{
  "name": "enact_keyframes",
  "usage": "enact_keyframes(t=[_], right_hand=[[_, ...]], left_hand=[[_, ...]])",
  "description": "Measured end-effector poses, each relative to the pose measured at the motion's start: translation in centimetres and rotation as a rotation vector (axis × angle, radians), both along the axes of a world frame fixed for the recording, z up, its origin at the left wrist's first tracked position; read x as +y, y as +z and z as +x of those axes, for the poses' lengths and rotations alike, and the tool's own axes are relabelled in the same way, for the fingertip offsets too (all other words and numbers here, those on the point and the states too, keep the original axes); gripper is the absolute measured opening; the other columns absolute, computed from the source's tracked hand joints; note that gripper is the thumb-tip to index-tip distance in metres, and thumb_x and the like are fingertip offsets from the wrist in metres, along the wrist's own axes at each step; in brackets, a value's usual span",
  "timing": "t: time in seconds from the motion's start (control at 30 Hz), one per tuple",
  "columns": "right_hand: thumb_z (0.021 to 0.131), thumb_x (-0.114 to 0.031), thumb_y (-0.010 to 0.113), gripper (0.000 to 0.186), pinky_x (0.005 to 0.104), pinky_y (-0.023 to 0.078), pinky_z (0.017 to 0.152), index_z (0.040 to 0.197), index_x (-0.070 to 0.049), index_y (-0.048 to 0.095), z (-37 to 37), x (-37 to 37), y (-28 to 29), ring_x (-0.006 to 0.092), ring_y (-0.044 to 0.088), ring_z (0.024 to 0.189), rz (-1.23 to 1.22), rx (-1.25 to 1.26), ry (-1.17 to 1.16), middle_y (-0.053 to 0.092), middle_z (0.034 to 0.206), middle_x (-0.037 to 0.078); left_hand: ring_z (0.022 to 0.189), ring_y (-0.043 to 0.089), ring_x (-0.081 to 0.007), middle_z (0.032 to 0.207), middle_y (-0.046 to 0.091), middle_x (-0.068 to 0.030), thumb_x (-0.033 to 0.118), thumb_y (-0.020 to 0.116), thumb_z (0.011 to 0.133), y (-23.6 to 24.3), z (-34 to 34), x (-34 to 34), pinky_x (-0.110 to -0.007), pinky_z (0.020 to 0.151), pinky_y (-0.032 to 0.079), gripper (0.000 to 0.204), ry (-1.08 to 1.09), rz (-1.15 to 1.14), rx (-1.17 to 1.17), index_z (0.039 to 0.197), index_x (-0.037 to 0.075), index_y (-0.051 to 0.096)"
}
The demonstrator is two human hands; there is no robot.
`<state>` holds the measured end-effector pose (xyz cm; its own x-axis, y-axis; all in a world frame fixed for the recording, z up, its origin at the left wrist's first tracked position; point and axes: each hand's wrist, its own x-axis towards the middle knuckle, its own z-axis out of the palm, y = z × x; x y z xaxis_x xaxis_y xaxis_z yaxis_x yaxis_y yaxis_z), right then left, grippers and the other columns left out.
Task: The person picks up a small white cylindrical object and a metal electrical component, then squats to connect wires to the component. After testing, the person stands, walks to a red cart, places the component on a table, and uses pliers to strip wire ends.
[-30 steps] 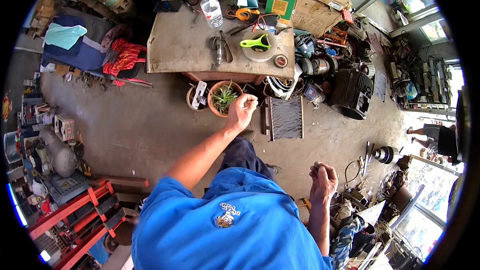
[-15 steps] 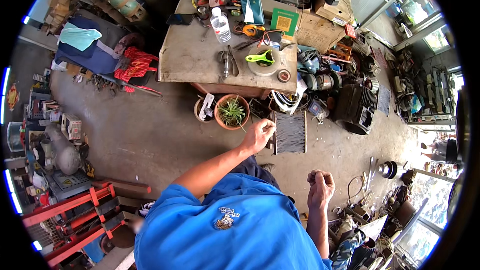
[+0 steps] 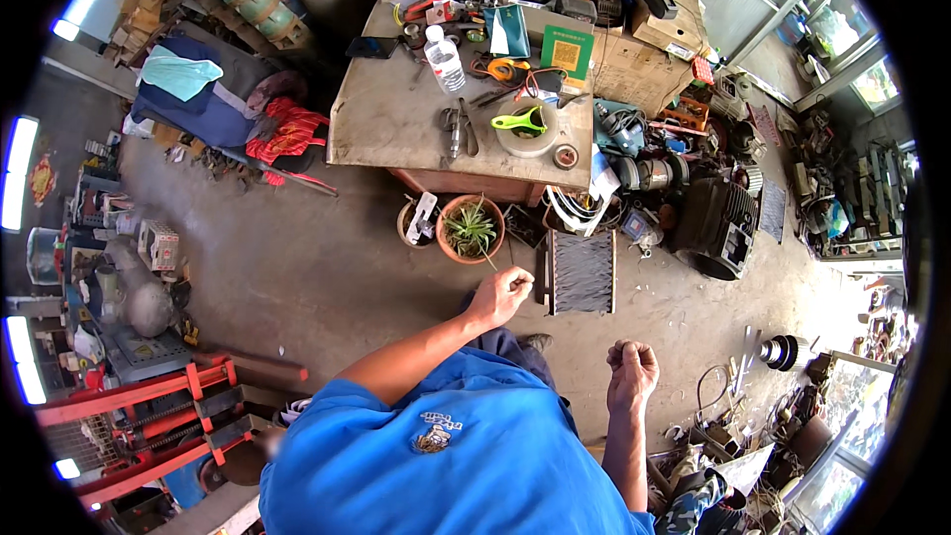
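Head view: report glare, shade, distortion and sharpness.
Head view: glare washes out the floor at far right; head view: shade beneath the front edge of the table; head view: fisheye picture bounded by a curved black border; head view: left hand and right hand look fairly sharp.

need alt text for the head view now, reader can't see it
A blue-shirted person seen from above holds the left hand curled in front of the body, and the right hand also curled, off to the right. Beyond the left hand, a potted plant stands on the floor before a cluttered desk with a water bottle on it.
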<state>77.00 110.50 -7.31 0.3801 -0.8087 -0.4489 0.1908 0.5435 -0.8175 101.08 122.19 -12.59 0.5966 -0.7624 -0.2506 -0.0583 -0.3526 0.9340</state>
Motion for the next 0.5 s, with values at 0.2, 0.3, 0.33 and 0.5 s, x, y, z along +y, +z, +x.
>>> enact_keyframes(t=[0.2, 0.3, 0.33, 0.5], right_hand=[[0.084, -0.011, 0.064, 0.008, 0.0274, 0.048, 0.063, 0.082, -0.006, 0.058, 3.1, 0.4, 1.0, 0.0159, 0.059, 0.068, 0.027, 0.115, -0.108, 0.063, 0.081, 0.008], [0.084, -0.010, 0.064, 0.008, 0.0273, 0.049, 0.062, 0.081, -0.006, 0.058, 5.7, 1.5, 1.2, 0.0159, 0.059, 0.068, 0.040, 0.175, -0.131, 0.063, 0.080, 0.008], [0.084, -0.010, 0.064, 0.008, 0.0275, 0.049, 0.062, 0.082, -0.005, 0.058, 6.7, 1.9, 1.1, 0.0161, 0.059, 0.068, 0.041, 0.186, -0.123, 0.064, 0.080, 0.008], [0.084, -0.008, 0.064, 0.008, 0.0282, 0.049, 0.063, 0.082, -0.004, 0.058, 11.0, 3.0, 1.3, 0.0169, 0.059, 0.068, 0.001, 0.211, 0.001, 0.064, 0.080, 0.009]], left_hand=[[0.068, 0.059, -0.0120, 0.076, 0.062, -0.0069, 0.013, 0.057, 0.086, -2.1, 4.9, -0.2, -0.027, 0.063, 0.047, 0.014, -0.035, -0.011, 0.025, 0.091, 0.000, 0.059], [0.069, 0.059, -0.0119, 0.077, 0.063, -0.0062, 0.013, 0.057, 0.086, -2.8, 8.4, -0.8, -0.027, 0.063, 0.047, 0.013, -0.063, -0.044, -0.015, 0.091, 0.001, 0.060], [0.069, 0.060, -0.0151, 0.078, 0.063, -0.0078, 0.013, 0.058, 0.085, -3.3, 9.5, -0.8, -0.029, 0.063, 0.048, 0.013, -0.055, -0.050, -0.020, 0.090, 0.001, 0.060], [0.070, 0.063, -0.0239, 0.082, 0.063, -0.0123, 0.011, 0.060, 0.082, -5.8, 15.9, 1.1, -0.032, 0.063, 0.050, 0.010, 0.153, -0.058, -0.141, 0.086, 0.002, 0.061]])
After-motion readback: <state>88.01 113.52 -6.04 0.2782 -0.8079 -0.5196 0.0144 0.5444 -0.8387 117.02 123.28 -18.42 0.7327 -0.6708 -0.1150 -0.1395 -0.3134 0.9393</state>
